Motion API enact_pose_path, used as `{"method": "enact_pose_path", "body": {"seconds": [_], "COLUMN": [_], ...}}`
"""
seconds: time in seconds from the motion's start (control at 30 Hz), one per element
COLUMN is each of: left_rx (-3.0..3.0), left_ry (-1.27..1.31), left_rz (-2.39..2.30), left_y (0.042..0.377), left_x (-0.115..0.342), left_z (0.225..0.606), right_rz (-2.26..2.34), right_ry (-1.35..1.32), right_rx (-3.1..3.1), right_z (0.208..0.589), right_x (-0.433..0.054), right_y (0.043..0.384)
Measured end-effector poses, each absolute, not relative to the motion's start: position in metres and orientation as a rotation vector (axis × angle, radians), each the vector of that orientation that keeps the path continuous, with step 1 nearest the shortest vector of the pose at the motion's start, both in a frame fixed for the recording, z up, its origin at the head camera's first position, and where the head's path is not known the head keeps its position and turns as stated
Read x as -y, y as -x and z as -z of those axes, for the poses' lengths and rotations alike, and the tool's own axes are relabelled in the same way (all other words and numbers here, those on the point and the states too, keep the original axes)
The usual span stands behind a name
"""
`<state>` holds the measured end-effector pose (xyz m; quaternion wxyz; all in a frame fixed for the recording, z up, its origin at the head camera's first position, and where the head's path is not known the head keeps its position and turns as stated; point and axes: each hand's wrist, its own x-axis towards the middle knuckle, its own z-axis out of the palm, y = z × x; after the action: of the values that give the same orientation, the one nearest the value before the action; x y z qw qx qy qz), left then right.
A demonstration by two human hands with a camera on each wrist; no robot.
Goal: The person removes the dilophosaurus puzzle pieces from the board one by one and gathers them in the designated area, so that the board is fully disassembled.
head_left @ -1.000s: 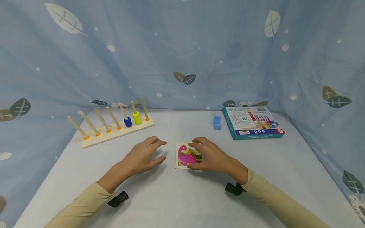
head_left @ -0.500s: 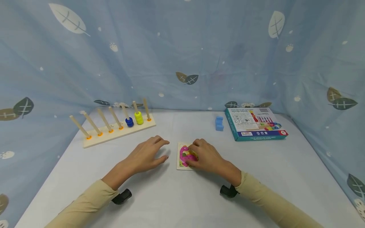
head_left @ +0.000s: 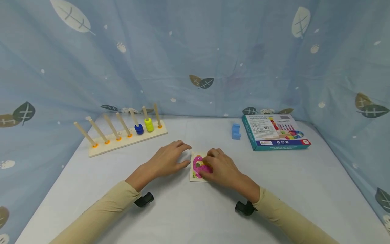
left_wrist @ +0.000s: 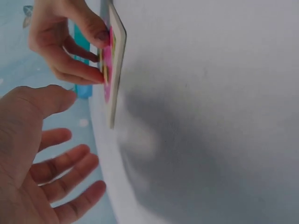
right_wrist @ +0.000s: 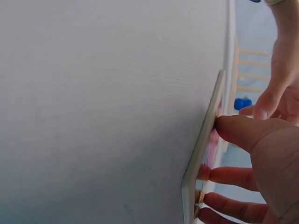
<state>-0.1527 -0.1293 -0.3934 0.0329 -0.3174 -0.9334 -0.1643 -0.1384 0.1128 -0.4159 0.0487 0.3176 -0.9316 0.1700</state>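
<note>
A small square dinosaur jigsaw puzzle (head_left: pixel 196 166) in a pale wooden frame lies flat at mid-table. My right hand (head_left: pixel 223 168) covers its right half. With thumb and fingertips down on the picture, it pinches a puzzle piece (right_wrist: pixel 212 144), whose outline is mostly hidden by the fingers. To the left of the frame, my left hand (head_left: pixel 169 159) hovers with fingers spread and thumb apart, holding nothing. Its fingertips are close to the frame's left edge. The left wrist view shows this left hand (left_wrist: pixel 51 154) apart from the board, palm side visible.
At the back left stands a wooden peg board (head_left: pixel 128 140) with upright pegs, blue beads (head_left: pixel 138 129) on one and yellow beads (head_left: pixel 149 124) on another. A small light-blue block (head_left: pixel 236 131) and a flat teal-edged box (head_left: pixel 275 132) lie at the back right. A patterned curtain (head_left: pixel 170 61) hangs behind.
My right hand has moved a little left over the puzzle and its fingers have closed down on the picture. My left hand has come right and forward, nearer the frame.
</note>
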Motion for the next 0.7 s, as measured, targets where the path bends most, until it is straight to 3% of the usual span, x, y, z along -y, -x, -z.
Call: {"method": "enact_pose_path", "body": {"seconds": [0.7], "left_rx": [3.036], "left_ry": [1.058], "left_rz": [0.455], "left_y": [0.192], "left_x": [0.095], "left_z": [0.399], "right_rz": [-0.58], "right_ry": [-0.887], "right_rx": [2.826], "right_z": [0.42], "right_x": [-0.109], "right_y": [0.143]}}
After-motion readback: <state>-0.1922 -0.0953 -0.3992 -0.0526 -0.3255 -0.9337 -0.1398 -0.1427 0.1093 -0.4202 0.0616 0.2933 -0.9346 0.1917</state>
